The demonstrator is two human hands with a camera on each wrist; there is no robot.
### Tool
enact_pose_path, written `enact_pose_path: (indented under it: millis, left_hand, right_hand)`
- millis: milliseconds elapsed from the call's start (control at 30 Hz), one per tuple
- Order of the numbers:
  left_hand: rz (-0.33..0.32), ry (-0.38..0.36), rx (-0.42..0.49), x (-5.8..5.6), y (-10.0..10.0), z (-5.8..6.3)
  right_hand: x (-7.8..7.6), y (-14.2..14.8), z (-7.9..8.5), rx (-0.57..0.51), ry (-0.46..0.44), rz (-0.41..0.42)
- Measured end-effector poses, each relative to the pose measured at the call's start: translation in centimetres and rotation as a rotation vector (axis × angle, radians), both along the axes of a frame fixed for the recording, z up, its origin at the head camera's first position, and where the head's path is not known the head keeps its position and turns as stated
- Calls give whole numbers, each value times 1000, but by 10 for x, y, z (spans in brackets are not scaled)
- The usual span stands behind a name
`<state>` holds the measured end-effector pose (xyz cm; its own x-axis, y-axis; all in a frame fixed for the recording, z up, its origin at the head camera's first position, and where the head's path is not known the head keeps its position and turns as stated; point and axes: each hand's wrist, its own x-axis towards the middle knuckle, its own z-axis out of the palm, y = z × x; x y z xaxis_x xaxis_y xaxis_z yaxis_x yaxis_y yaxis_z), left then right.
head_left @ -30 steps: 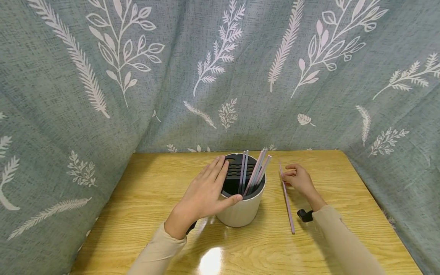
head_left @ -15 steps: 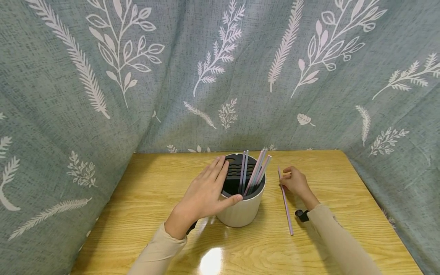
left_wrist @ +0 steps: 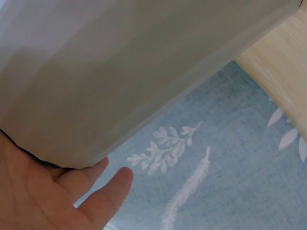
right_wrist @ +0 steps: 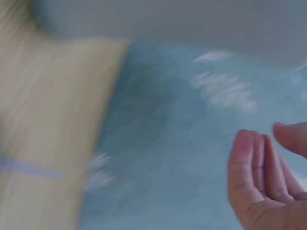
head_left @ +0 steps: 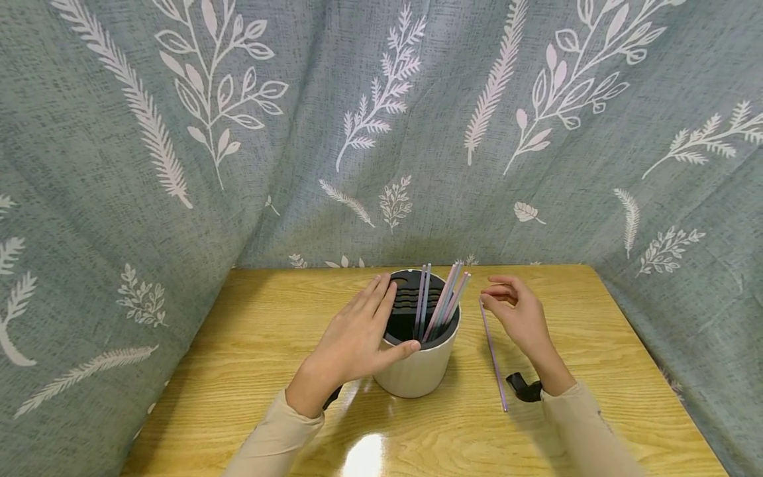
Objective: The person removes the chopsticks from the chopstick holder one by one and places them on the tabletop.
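A pale round container [head_left: 411,374] with a black slotted insert [head_left: 410,279] stands on the table. Several thin pink, purple and blue sticks [head_left: 444,301] lean in its opening. My left hand [head_left: 357,331] rests on the container's left rim, fingers straight and thumb along the front; the left wrist view shows the fingers beside the container's wall [left_wrist: 96,86]. Right of it lies one purple stick [head_left: 493,358]. Near its far end is my right hand [head_left: 521,311], fingers loosely bent. In the right wrist view thumb and fingertips are apart with nothing between, and the purple stick [right_wrist: 29,167] lies off to the left.
The wooden table [head_left: 268,344] ends at a blue-grey leaf-patterned cloth [head_left: 286,218], which hangs behind and on both sides. A small black device [head_left: 524,387] sits at my right wrist.
My right hand, earlier with its fingers at the purple stick, has come away from it toward the far end. The stick has slid slightly toward me. My left hand stays on the container.
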<state>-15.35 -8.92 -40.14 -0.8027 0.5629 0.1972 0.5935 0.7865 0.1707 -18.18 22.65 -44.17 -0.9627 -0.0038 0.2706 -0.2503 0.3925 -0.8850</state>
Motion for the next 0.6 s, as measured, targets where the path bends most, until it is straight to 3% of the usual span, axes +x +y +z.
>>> enact_pose_path:
  millis: [100, 233, 333, 600]
  left_hand:
    - [2, 0, 4, 0, 0, 0]
    - [8, -11, 3, 1, 0, 1]
    - [11, -15, 0, 1, 0, 1]
    - [14, -8, -6, 1, 0, 1]
  right_hand:
    - [17, -16, 19, -164, 136, 91]
    - [29, -32, 30, -323, 258, 245]
    - [32, -39, 31, -348, 286, 301]
    - [33, -51, 28, -329, 320, 292]
